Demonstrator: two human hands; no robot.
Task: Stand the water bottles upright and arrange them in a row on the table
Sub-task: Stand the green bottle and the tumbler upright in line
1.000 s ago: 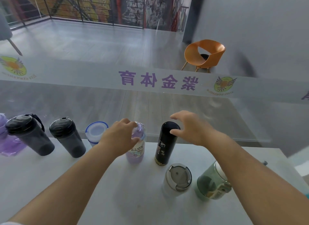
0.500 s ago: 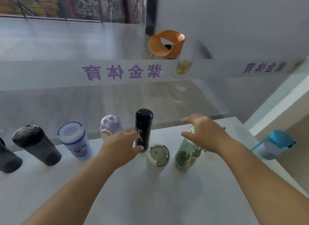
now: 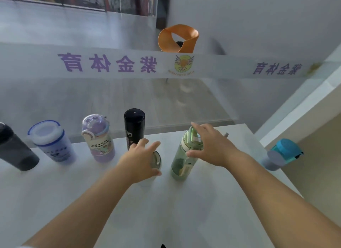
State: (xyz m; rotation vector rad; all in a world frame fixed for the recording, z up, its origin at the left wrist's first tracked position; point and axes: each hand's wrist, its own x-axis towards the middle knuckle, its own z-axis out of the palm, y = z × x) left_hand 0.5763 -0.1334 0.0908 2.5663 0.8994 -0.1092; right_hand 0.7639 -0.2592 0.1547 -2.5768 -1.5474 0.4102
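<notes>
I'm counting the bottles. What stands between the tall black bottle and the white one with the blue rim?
The purple bottle, upright, in the head view.
</notes>
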